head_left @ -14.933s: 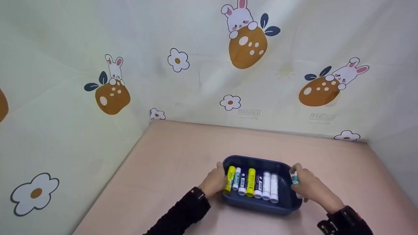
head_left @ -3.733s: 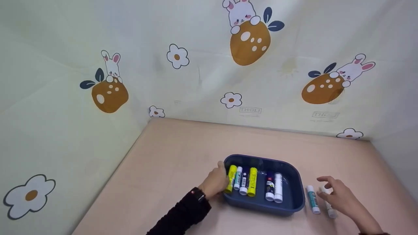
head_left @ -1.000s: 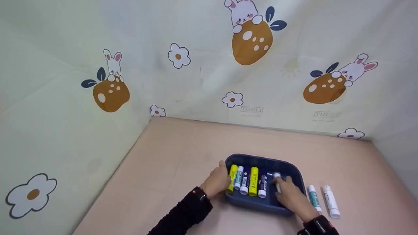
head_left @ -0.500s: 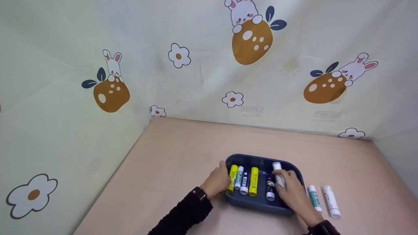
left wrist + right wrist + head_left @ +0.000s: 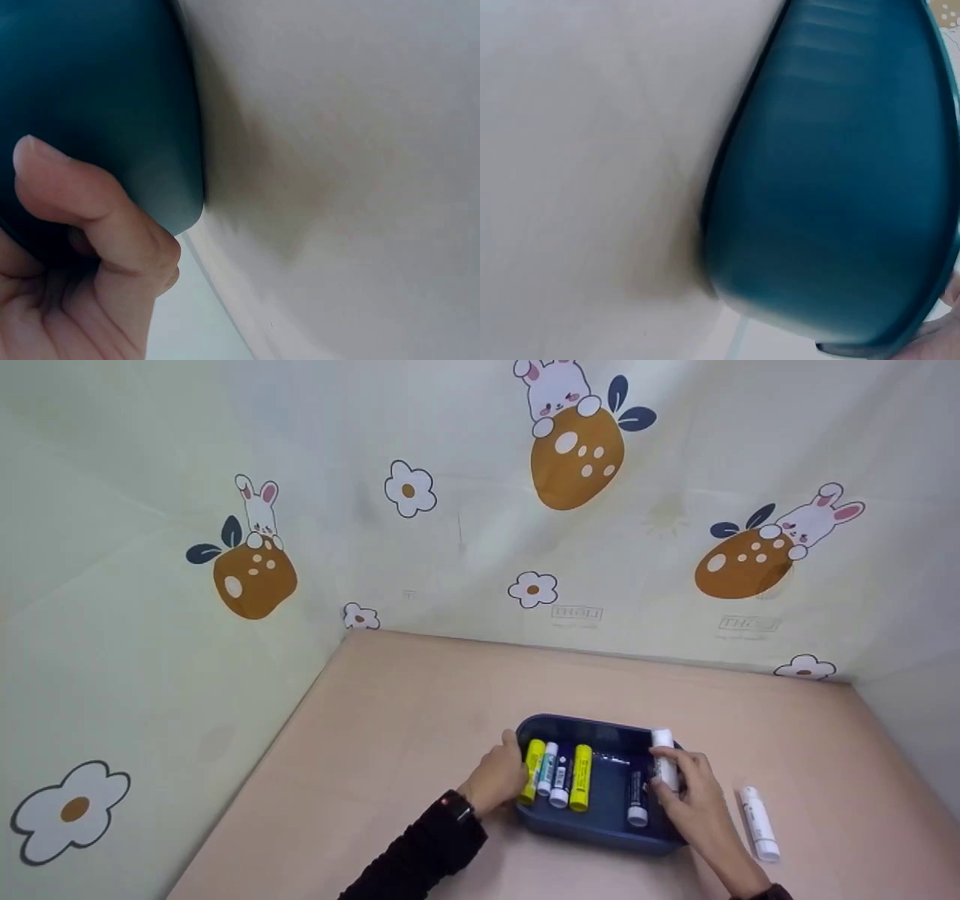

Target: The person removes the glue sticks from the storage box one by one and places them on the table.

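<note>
My left hand [image 5: 495,776] grips the left end of a dark blue box [image 5: 592,838]; the left wrist view shows its thumb [image 5: 82,187] against the wall. Between thumb and fingers my right hand [image 5: 701,799] pinches a white glue stick [image 5: 662,739], upright at the box's right side. Below it inside the box lies a dark glue stick with a white end [image 5: 637,799]. Further left in the box are two yellow glue sticks [image 5: 580,778], a teal-and-white one [image 5: 548,769] and another dark one [image 5: 560,784]. In the right wrist view, the box wall [image 5: 825,172] hides most of the hand.
Right of the box, a white glue stick [image 5: 760,823] lies on the pinkish tabletop [image 5: 420,705]. Light cloth walls [image 5: 465,540] printed with rabbits and flowers enclose the table at the back and sides.
My right hand has lifted the white glue stick and carried it rightward. The dark stick shifted right in the box. The teal stick on the table is now hidden. My left hand stayed put.
</note>
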